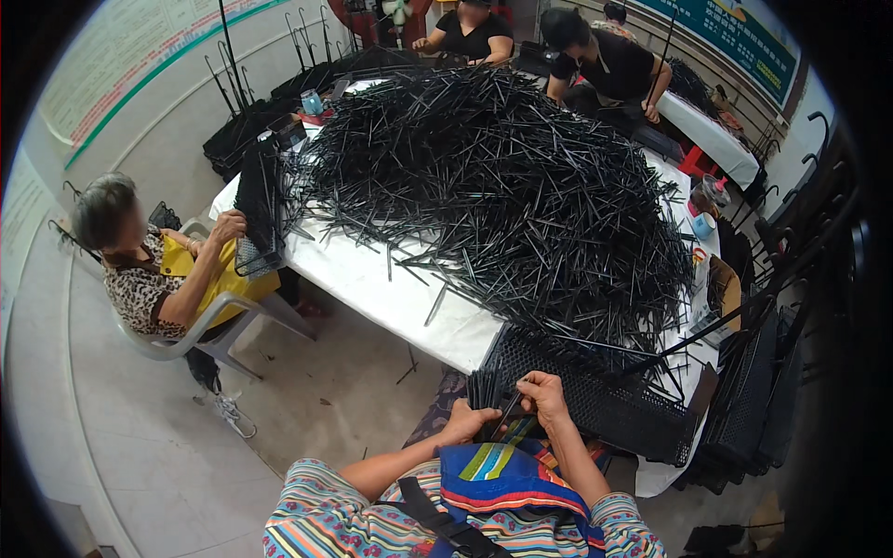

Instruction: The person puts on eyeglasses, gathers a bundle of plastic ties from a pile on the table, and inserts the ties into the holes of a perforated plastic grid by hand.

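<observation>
In the head view, my left hand (468,421) is closed round an upright bundle of thin black rods (485,389) in front of my body. Just to its right, my right hand (545,394) pinches what looks like a single black rod (511,405), tilted toward the bundle. Beyond both hands lies a long black mesh tray (595,395) at the table's near edge. A great heap of loose black rods (502,186) covers most of the white-topped table (372,284). The exact ends of the rods in my hands are too small to make out.
A seated person (149,270) at the left rests a hand on another black mesh tray (259,214). Two people work at the far side. Stacked black trays (753,409) and hooked rods crowd the right. A blue cup (704,225) stands at the table's right edge.
</observation>
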